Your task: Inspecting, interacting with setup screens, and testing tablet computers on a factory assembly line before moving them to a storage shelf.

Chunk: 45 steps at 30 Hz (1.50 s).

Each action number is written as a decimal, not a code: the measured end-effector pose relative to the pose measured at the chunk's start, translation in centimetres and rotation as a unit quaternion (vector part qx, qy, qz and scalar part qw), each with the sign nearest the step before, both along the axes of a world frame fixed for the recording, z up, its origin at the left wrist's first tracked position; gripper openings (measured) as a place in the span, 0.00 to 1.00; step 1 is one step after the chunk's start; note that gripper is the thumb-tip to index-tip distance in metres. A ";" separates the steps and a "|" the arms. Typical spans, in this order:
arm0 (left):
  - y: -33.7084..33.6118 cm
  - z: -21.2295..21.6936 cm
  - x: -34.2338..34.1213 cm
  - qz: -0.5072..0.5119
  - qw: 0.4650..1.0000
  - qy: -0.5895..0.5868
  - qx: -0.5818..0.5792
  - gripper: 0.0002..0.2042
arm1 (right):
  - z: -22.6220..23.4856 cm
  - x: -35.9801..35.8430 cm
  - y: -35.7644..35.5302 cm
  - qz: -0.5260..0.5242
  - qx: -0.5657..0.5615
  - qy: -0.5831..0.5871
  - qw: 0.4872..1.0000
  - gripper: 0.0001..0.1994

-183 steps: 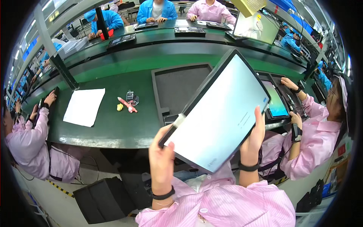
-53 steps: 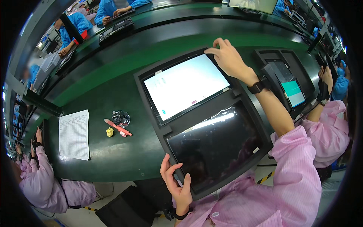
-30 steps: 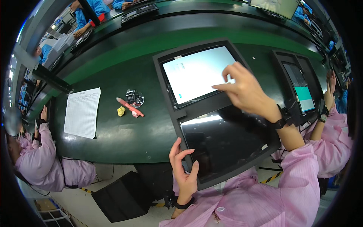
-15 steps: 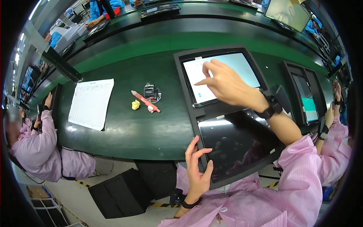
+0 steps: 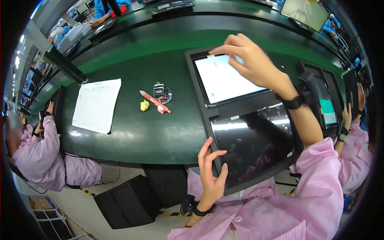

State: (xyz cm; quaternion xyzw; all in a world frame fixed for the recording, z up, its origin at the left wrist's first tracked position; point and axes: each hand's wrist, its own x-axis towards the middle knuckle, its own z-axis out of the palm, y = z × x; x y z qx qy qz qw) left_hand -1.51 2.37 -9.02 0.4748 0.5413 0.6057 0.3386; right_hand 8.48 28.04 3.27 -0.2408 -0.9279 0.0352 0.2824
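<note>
A black foam tray [image 5: 194,80] holds two tablets, one beyond the other, and overhangs the table's near edge. In the far recess, a tablet [image 5: 224,82] shows a mostly white, lit screen. Above its upper-left part hovers my right hand [image 5: 256,62], index finger reaching toward a small pale tab [image 5: 211,56] and thumb apart; I cannot tell whether the fingertip touches. The nearer tablet [image 5: 248,148] has a dark, reflective screen with smudges. At the tray's lower-left side rests my left hand [image 5: 212,176], its fingers spread over the rim and the dark tablet's edge.
Left on the green table [image 5: 140,140] lie a paper form [image 5: 97,106], a red pen [image 5: 154,101], a tally counter [image 5: 161,92] and a crumpled yellow scrap [image 5: 144,105]. Co-workers sit on both sides. Another tray [image 5: 334,86] stands at the right. Black boxes [image 5: 124,204] are below the table.
My right hand has moved up and away, from the middle of the lit screen to its upper-left edge. My left hand stays at the tray's side. At the right, a co-worker has raised a dark panel.
</note>
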 end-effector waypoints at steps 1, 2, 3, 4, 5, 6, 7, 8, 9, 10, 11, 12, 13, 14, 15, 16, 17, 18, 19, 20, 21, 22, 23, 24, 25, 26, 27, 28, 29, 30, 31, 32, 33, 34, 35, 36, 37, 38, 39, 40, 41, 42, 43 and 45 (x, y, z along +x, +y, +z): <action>0.0 -0.1 -0.1 0.002 1.000 0.002 -0.001 0.16 | 0.7 1.3 -1.2 -0.001 -0.010 -0.035 0.999 0.11; -0.1 -0.1 -0.2 0.005 1.000 0.001 -0.001 0.16 | 0.9 2.7 -2.5 -0.002 -0.020 -0.070 0.997 0.10; -0.1 -0.2 -0.1 0.008 1.000 -0.001 0.000 0.16 | -0.2 4.2 -3.4 0.009 -0.046 -0.099 0.994 0.10; -0.1 -0.4 -0.2 0.011 1.000 -0.005 0.003 0.16 | -0.9 5.2 -4.6 -0.003 -0.090 -0.141 0.986 0.10; -0.2 -0.4 -0.2 0.011 1.000 -0.004 0.004 0.16 | -2.2 5.9 -5.5 0.016 -0.107 -0.139 0.984 0.10; -0.1 -0.4 0.0 0.008 1.000 -0.002 0.005 0.16 | -3.5 6.7 -6.2 0.030 -0.122 -0.137 0.983 0.11; -0.3 -0.4 0.0 0.010 1.000 0.004 0.003 0.16 | -4.6 6.7 -7.1 0.037 -0.122 -0.116 0.985 0.11; -0.3 -0.4 0.0 0.010 1.000 0.007 0.001 0.16 | -5.5 6.3 -7.8 0.045 -0.122 -0.094 0.987 0.12; -0.3 -0.4 0.1 0.008 1.000 0.004 0.005 0.16 | -6.2 6.0 -8.4 0.058 -0.099 -0.089 0.989 0.14; -0.3 -0.3 0.1 0.006 1.000 0.001 0.008 0.17 | -6.5 5.8 -8.8 0.063 -0.120 -0.101 0.986 0.15; -0.3 -0.3 0.2 0.005 1.000 0.004 0.007 0.17 | -6.8 5.4 -9.1 0.066 -0.105 -0.095 0.988 0.15; -0.2 -0.3 0.3 0.003 1.000 0.000 0.007 0.17 | -7.2 5.0 -9.3 0.070 -0.088 -0.088 0.990 0.15; -0.1 -0.3 0.4 0.001 1.000 -0.005 0.008 0.17 | -7.4 4.5 -9.3 0.070 -0.089 -0.085 0.990 0.15; 0.0 -0.4 0.4 0.001 1.000 -0.002 0.008 0.17 | -7.6 4.1 -9.2 0.077 -0.105 -0.076 0.988 0.16; 0.1 -0.4 0.5 0.002 1.000 -0.006 0.010 0.17 | -7.8 4.0 -9.1 0.084 -0.121 -0.069 0.987 0.16; 0.3 -0.4 0.6 0.003 1.000 -0.011 0.013 0.17 | -7.9 4.0 -8.9 0.083 -0.120 -0.067 0.987 0.16; 0.6 -0.4 0.7 0.001 1.000 -0.010 0.015 0.17 | -8.1 4.2 -8.7 0.083 -0.138 -0.058 0.985 0.16; 0.5 -0.5 0.6 0.003 1.000 -0.005 0.013 0.17 | -8.2 3.9 -8.6 0.091 -0.156 -0.047 0.982 0.17; 0.5 -0.4 0.5 0.006 1.000 -0.001 0.012 0.17 | -8.2 3.8 -8.5 0.094 -0.161 -0.045 0.981 0.17; 0.6 -0.4 0.3 0.014 1.000 0.003 0.012 0.17 | -8.1 3.6 -8.3 0.103 -0.159 -0.043 0.981 0.17; 0.3 -0.2 0.0 0.015 1.000 0.004 0.012 0.17 | -7.8 3.1 -8.5 0.106 -0.187 -0.036 0.976 0.17; 0.0 0.1 -0.3 0.019 1.000 0.006 0.012 0.17 | -7.4 2.7 -8.7 0.113 -0.214 -0.029 0.970 0.17; -0.5 0.5 -0.5 0.027 0.999 0.038 0.011 0.16 | -6.6 2.3 -9.2 0.124 -0.205 -0.029 0.970 0.19; -0.5 0.7 -0.7 0.030 0.998 0.056 0.016 0.16 | -6.5 2.0 -9.2 0.134 -0.186 -0.044 0.973 0.21; -0.6 0.0 -0.4 0.027 0.999 0.037 0.017 0.16 | -6.5 2.2 -9.4 0.135 -0.179 -0.053 0.973 0.22; -0.8 -0.2 -0.5 0.025 0.999 0.033 0.017 0.17 | -6.6 1.8 -9.4 0.139 -0.189 -0.070 0.970 0.22; -0.9 -1.1 -0.6 0.022 0.999 0.039 0.015 0.17 | -6.4 1.5 -9.3 0.142 -0.213 -0.088 0.963 0.23; -0.6 -0.9 -0.5 -0.004 0.999 0.004 0.039 0.18 | -6.1 1.9 -9.5 0.128 -0.211 -0.086 0.965 0.23; -0.7 -0.7 -0.4 -0.010 0.999 -0.002 0.051 0.19 | -5.6 2.2 -9.8 0.117 -0.229 -0.089 0.962 0.23; -0.9 -0.5 -0.3 -0.019 0.998 -0.019 0.051 0.18 | -5.3 2.6 -10.0 0.102 -0.251 -0.098 0.957 0.23; -0.8 -0.3 -0.3 -0.016 0.998 -0.028 0.051 0.18 | -5.0 3.2 -10.2 0.095 -0.248 -0.095 0.959 0.24; -1.2 -0.1 0.0 -0.016 0.998 -0.039 0.046 0.18 | -4.7 3.9 -10.6 0.083 -0.250 -0.093 0.960 0.26; -1.5 -0.1 0.0 -0.015 0.998 -0.037 0.047 0.18 | -4.2 4.5 -11.0 0.067 -0.250 -0.108 0.960 0.27; -1.6 0.0 -0.3 0.002 0.998 -0.040 0.045 0.18 | -3.7 5.0 -11.3 0.044 -0.248 -0.122 0.960 0.28; -1.7 0.1 -0.5 -0.002 0.998 -0.046 0.045 0.18 | -3.8 5.9 -11.2 0.034 -0.242 -0.118 0.963 0.29; -1.7 0.2 -0.6 -0.012 0.997 -0.050 0.049 0.18 | -3.3 7.1 -10.9 0.003 -0.271 -0.145 0.952 0.30; -1.6 0.0 -0.6 -0.012 0.998 -0.042 0.049 0.19 | -3.4 8.7 -10.6 -0.025 -0.229 -0.154 0.961 0.29; -1.2 0.0 -0.6 -0.011 0.998 -0.044 0.052 0.19 | -4.1 10.6 -10.0 -0.054 -0.187 -0.161 0.968 0.28; -1.1 0.1 -0.6 -0.012 0.998 -0.038 0.053 0.19 | -5.3 12.9 -9.4 -0.116 -0.143 -0.165 0.969 0.27; -1.1 0.2 -0.7 -0.009 0.998 -0.032 0.054 0.20 | -6.3 14.4 -9.0 -0.175 -0.099 -0.169 0.965 0.26; -1.2 -0.1 -0.8 0.004 0.998 -0.028 0.056 0.20 | -6.4 14.5 -9.2 -0.148 -0.117 -0.175 0.966 0.27; -1.0 -0.3 -0.6 0.004 0.998 -0.028 0.060 0.20 | -6.3 14.2 -9.8 -0.142 -0.105 -0.176 0.968 0.28; -0.9 -0.6 -0.5 0.016 0.998 -0.023 0.064 0.20 | -6.3 14.2 -10.0 -0.148 -0.109 -0.173 0.968 0.26; -0.7 -0.8 -0.2 0.028 0.997 -0.014 0.074 0.20 | -6.5 14.5 -10.2 -0.155 -0.109 -0.165 0.968 0.25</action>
